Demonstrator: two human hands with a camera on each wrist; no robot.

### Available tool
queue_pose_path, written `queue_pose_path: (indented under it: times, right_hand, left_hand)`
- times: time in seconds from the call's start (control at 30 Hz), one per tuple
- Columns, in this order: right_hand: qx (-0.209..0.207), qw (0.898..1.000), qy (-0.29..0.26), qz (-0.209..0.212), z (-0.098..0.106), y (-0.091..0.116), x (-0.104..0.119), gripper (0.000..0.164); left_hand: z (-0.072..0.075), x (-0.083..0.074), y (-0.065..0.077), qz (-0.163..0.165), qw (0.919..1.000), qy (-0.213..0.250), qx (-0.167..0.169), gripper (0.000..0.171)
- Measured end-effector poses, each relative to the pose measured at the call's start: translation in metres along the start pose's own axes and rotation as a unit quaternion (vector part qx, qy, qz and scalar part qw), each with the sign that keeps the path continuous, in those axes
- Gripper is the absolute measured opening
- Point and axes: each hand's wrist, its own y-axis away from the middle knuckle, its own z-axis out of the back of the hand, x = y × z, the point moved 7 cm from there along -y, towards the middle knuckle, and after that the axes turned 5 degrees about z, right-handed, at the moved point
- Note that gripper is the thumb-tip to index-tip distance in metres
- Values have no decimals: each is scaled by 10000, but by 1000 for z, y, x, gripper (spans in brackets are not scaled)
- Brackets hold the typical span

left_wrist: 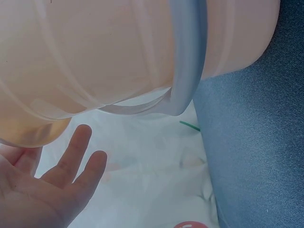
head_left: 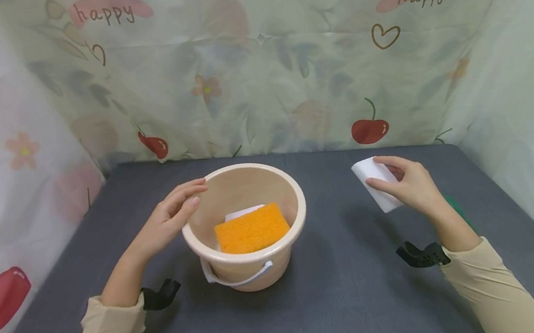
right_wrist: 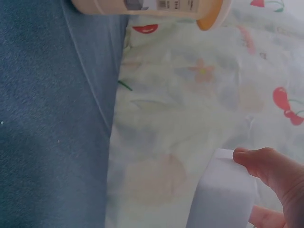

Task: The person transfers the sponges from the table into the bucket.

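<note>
A beige bucket (head_left: pixel 245 272) stands left of the middle of the table. Inside it, an orange sponge (head_left: pixel 252 229) lies over a white piece (head_left: pixel 245 212) that is mostly hidden. My left hand (head_left: pixel 172 211) is at the bucket's left rim, its fingers loosely bent and holding nothing; in the left wrist view the fingers (left_wrist: pixel 78 142) are spread beside the rim. Off to the right, my right hand (head_left: pixel 411 182) pinches a smooth white rectangular block (head_left: pixel 378 189) between thumb and fingers, above the table. The right wrist view shows the thumb on the block's edge (right_wrist: pixel 221 194).
The bucket's pale handle (head_left: pixel 241 281) hangs down on its near side. A green thing (head_left: pixel 460 215) lies partly hidden behind my right forearm. Printed cloth walls (head_left: pixel 261 78) enclose the dark table (head_left: pixel 338 302) at the back and both sides.
</note>
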Motion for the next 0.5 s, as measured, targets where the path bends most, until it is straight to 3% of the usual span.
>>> queue_pose_path:
  times: [0.5]
  right_hand:
    - [-157, 9995, -92, 269, 3, -4, 33, 54]
  left_hand:
    - [0, -1, 0, 8, 10000, 36, 18, 38]
